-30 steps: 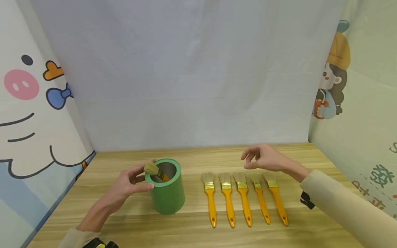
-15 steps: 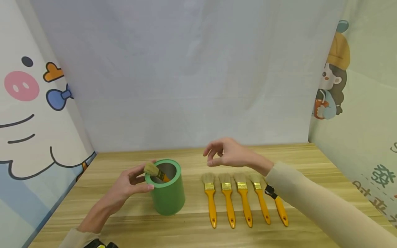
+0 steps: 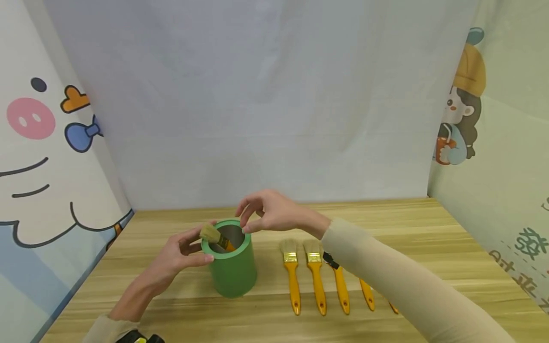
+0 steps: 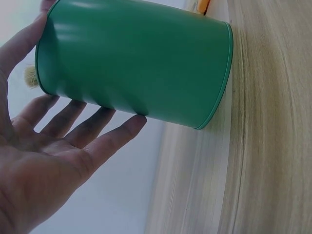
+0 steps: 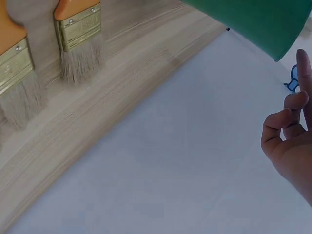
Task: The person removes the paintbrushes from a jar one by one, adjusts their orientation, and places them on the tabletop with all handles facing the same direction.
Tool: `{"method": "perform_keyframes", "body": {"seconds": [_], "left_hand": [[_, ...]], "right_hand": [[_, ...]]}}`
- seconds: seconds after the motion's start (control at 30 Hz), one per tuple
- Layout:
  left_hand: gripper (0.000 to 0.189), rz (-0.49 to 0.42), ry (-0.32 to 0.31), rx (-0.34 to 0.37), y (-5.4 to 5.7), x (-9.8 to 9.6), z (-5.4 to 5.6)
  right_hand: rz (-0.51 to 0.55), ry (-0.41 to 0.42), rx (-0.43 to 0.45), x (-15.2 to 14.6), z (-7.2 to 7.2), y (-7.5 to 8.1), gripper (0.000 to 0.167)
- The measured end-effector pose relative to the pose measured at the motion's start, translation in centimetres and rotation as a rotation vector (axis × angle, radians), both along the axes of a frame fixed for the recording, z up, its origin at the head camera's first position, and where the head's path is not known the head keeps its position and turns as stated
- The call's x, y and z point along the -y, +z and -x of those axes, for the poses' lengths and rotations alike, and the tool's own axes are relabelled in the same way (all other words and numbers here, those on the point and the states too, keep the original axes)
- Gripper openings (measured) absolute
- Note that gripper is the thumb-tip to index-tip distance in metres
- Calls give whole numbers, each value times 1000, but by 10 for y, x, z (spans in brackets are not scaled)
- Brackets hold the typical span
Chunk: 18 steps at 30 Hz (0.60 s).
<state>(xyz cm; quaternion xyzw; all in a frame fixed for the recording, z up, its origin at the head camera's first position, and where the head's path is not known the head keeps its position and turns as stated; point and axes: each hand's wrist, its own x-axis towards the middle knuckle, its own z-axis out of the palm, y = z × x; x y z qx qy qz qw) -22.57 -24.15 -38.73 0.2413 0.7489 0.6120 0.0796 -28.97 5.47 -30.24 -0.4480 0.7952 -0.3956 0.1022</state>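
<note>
A green can (image 3: 233,276) stands upright on the table. My left hand (image 3: 169,257) holds it at the left, thumb at the front of the rim; in the left wrist view the other fingers spread along the wall of the can (image 4: 136,58). Inside leans a paintbrush (image 3: 210,234), bristles up and poking over the left rim, most of its handle hidden. My right hand (image 3: 272,212) hovers at the far right of the rim, fingertips close to it, with nothing visible between the fingers. The right wrist view has that hand (image 5: 292,141) with the index finger extended and others bent.
Right of the can, several orange-handled paintbrushes (image 3: 293,281) lie in a row on the wooden table (image 3: 184,314), bristles away from me. The right sleeve (image 3: 386,267) covers part of the row. A pale cloth backdrop (image 3: 266,119) hangs behind the table's far edge.
My right hand has moved left from above the right-hand brushes to the rim of the can. The left hand, the can and the brushes have stayed in place.
</note>
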Motion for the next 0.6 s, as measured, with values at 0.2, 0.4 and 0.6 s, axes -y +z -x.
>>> {"method": "perform_keyframes", "body": {"seconds": [0.2, 0.4, 0.6], "left_hand": [[71, 2, -10, 4, -1, 1, 1], [74, 0, -13, 40, -1, 1, 0], [75, -5, -4, 46, 1, 1, 0]], "right_hand": [[-55, 24, -13, 25, 4, -3, 30], [-95, 26, -19, 42, 6, -5, 29], [-127, 20, -18, 53, 3, -6, 29]]}}
